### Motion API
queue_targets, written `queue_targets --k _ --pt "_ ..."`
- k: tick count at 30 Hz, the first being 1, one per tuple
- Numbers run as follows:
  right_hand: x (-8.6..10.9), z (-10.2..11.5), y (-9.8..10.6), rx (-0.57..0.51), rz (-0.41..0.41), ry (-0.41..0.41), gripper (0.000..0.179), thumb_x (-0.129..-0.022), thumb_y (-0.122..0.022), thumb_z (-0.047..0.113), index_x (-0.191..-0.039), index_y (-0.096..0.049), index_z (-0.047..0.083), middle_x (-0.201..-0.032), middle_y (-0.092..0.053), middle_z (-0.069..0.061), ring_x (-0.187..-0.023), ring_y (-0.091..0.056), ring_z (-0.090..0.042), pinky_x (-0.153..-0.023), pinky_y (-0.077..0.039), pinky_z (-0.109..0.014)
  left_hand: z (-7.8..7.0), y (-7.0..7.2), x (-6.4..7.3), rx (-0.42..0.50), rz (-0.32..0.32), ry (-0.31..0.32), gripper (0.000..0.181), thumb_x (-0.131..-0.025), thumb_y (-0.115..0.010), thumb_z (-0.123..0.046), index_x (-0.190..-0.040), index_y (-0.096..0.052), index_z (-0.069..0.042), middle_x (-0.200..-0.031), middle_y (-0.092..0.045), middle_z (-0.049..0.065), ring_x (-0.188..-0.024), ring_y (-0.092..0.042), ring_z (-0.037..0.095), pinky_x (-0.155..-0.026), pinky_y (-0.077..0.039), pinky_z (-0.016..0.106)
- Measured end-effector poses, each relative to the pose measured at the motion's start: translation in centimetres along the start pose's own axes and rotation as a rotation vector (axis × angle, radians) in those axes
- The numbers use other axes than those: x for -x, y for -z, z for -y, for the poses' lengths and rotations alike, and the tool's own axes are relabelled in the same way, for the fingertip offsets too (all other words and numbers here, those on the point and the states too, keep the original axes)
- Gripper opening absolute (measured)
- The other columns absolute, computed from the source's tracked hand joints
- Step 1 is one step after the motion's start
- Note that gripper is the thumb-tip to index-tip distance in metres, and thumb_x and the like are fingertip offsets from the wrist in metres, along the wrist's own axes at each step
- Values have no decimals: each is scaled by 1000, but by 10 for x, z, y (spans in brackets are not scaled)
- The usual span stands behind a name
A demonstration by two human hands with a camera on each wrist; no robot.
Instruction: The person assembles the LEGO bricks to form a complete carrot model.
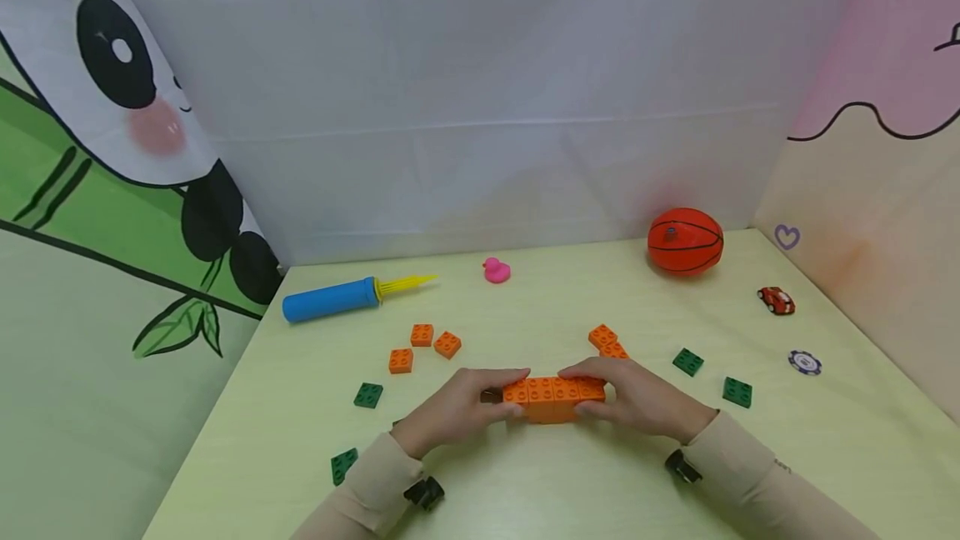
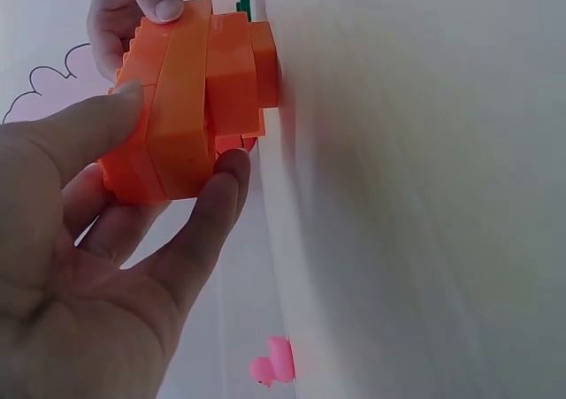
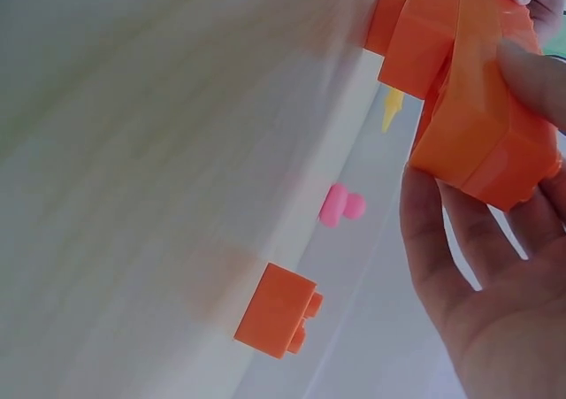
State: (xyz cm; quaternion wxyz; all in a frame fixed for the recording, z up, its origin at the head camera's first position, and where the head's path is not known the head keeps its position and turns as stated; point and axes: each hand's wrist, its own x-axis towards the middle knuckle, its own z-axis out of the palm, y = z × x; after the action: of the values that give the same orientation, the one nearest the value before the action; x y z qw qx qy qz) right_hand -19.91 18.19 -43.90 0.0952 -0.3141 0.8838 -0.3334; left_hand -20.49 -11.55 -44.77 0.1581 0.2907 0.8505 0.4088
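Note:
Both hands hold a long block of joined orange toy bricks (image 1: pixel 553 405) low over the table. The fingers and thumb of my left hand (image 1: pixel 467 405) pinch its left end, while my right hand (image 1: pixel 637 394) grips the right end the same way. In the left wrist view the joined bricks (image 2: pixel 181 107) show a wide layer with narrower bricks stepping down beneath it toward the tabletop. The right wrist view shows the thumb on one face of the wide layer (image 3: pixel 482 107) and fingertips at its edge.
Loose orange bricks lie behind the hands, left (image 1: pixel 422 334) and right (image 1: pixel 602 336). Green bricks lie left (image 1: pixel 368 395) and right (image 1: pixel 737 392). Farther back are a blue pump (image 1: pixel 332 300), pink duck (image 1: pixel 497 271) and red ball (image 1: pixel 686 242). A toy car (image 1: pixel 777 300) and chip (image 1: pixel 805 362) lie right.

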Motion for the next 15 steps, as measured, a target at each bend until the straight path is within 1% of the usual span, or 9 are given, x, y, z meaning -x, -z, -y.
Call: queue_targets --k 3,5,9,12,15 --pt "0 0 0 -2 3 1 49 -92 -70 42 -136 -61 23 -133 -60 9 -122 -56 -18 -104 -46 -50 0 0 0 8 1 -3 57 -93 -69 -39 -144 -55 -18 -142 -57 -5 -118 -58 6 -97 -50 25" --pt "-1 -1 0 -12 7 -1 51 -92 -68 46 -137 -60 23 -133 -60 9 -122 -56 -18 -104 -46 -51 1 0 1 18 2 2 56 -93 -69 -38 -144 -55 -18 -141 -57 -5 -118 -59 6 -95 -51 23" --pt "-3 -5 2 -51 1 -26 53 -95 -61 51 -138 -59 20 -132 -62 6 -116 -57 -16 -99 -50 -46 2 -1 0 29 0 12 56 -94 -69 -38 -144 -55 -19 -141 -57 -6 -120 -58 7 -94 -51 22" --pt "-3 -11 9 -45 -43 -47 53 -98 -56 51 -138 -58 17 -129 -63 0 -110 -58 -16 -95 -51 -43 2 -2 0 5 -5 9 56 -94 -69 -39 -145 -54 -21 -142 -56 -8 -122 -57 7 -98 -50 25" --pt "-3 -16 18 28 -112 -49 53 -99 -54 52 -137 -59 16 -125 -64 0 -109 -58 -17 -94 -51 -45 0 -3 0 -18 -4 9 56 -94 -70 -38 -145 -54 -22 -141 -56 -10 -123 -56 7 -100 -49 27"
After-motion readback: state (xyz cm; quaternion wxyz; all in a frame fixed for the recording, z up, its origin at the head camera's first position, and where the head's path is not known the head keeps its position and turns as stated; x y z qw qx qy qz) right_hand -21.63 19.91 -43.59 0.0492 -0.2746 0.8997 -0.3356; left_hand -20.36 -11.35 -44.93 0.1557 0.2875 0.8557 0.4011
